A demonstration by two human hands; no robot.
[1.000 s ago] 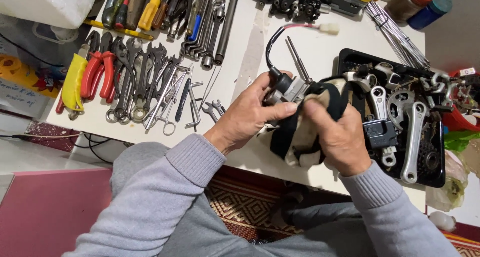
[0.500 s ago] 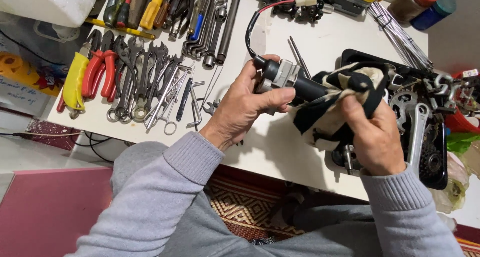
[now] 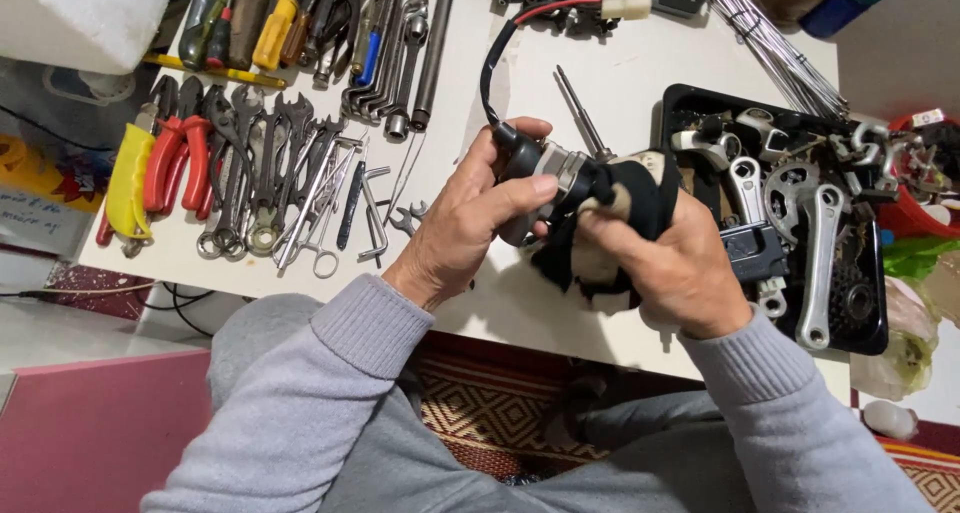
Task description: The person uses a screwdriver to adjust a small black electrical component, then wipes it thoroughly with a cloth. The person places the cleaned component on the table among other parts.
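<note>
Hands meet over the front edge of the white worktop [image 3: 620, 83]. Left hand [image 3: 470, 218] is clenched round a small cylindrical part [image 3: 540, 163], black at one end w/ a metal band in the middle; thumb lies along its near side, fingers curl over the far side. A black cable [image 3: 490, 68] runs up from the part's black end, w/ red wire, to a cream plug connector [image 3: 627, 0] near the worktop's far edge. Right hand [image 3: 680, 263] is closed on a black & cream rag [image 3: 625, 208], pressed against the other end of the part, so rag & part touch betw. the two hands. Both held just above the worktop, not resting on it.

Thin screwdriver [image 3: 580, 111] lies on the worktop just behind the part. Right of the hands: black tray [image 3: 870, 338] w/ bike parts, incl. a silver crank arm [image 3: 822, 263] & a chainring [image 3: 790, 195]. Bundle of spokes [image 3: 770, 48] at far right. Left: row of spanners [image 3: 265, 173], red-handled pliers [image 3: 180, 163], yellow-handled pliers [image 3: 128, 183], hex keys [image 3: 375, 63] & screwdrivers w/ coloured handles [image 3: 275, 28] further back. Grey sleeves [image 3: 340, 373] on both arms.
</note>
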